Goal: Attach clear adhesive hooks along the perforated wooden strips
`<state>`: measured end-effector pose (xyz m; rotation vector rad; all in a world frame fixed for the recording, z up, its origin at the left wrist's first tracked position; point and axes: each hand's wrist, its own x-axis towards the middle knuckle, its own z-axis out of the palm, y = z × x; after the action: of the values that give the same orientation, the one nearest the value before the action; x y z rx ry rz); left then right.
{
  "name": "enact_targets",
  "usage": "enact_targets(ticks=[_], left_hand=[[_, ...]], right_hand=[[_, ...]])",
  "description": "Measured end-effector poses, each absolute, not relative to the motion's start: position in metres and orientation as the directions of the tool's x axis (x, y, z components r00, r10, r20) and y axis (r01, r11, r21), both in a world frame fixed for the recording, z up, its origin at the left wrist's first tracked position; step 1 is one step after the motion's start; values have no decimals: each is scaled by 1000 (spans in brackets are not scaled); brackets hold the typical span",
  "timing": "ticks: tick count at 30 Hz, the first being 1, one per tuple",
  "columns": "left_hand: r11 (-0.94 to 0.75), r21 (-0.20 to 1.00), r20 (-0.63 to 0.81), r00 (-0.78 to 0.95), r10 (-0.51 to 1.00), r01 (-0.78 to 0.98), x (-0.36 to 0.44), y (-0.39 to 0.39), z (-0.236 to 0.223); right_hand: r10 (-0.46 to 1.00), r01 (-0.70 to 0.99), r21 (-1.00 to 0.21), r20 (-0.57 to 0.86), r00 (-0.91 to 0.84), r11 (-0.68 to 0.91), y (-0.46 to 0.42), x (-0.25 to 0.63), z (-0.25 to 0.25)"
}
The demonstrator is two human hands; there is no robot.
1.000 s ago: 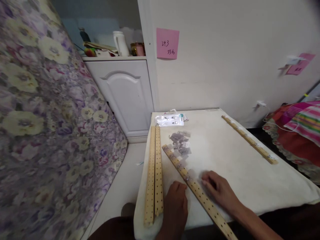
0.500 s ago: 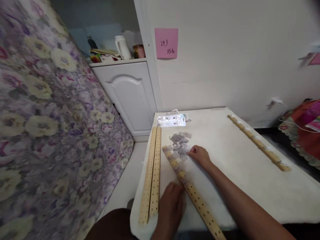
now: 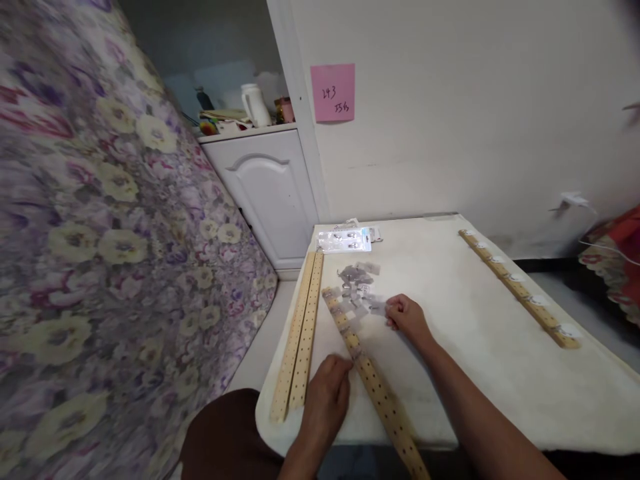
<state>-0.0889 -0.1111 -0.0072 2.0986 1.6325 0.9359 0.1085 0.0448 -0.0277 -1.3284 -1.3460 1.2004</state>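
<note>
A perforated wooden strip (image 3: 373, 387) lies diagonally on the white table (image 3: 465, 373). My left hand (image 3: 327, 393) rests beside it near the front edge, fingers curled with the tips against the strip. My right hand (image 3: 407, 318) is further out, fingers pinched on a small clear packet (image 3: 377, 308) drawn from a pile of small packets (image 3: 356, 283) holding metal parts. Several clear pieces sit on the strip's far end.
Two more perforated strips (image 3: 300, 340) lie side by side at the table's left edge. Another strip (image 3: 517, 287) with clear pieces lies at the right. A blister pack (image 3: 345, 240) sits at the far edge. A floral mattress (image 3: 100, 253) stands left, a white cabinet (image 3: 265, 187) behind.
My right hand reached from beside the strip out to the packet pile, then drew back slightly with a packet. My left hand stayed by the strip. The camera view shifted.
</note>
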Motion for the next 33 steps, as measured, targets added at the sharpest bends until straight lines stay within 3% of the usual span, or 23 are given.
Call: enact_targets(ticks=[8,19,33], left_hand=[[-288,601,315,111,943,745,-85,-115,-3],[-228,759,344,-78,936,610,-68,-142,-10],[-329,588,435,55,899,739,-60,-156,-28]], right_hand=[[996,25,-999,-33,-85,-31,29,127,-17],[892,-103,-979,-112,-439,-173,-32,135,-17],[888,193,-974,-188,-420,-115,-57,120,-12]])
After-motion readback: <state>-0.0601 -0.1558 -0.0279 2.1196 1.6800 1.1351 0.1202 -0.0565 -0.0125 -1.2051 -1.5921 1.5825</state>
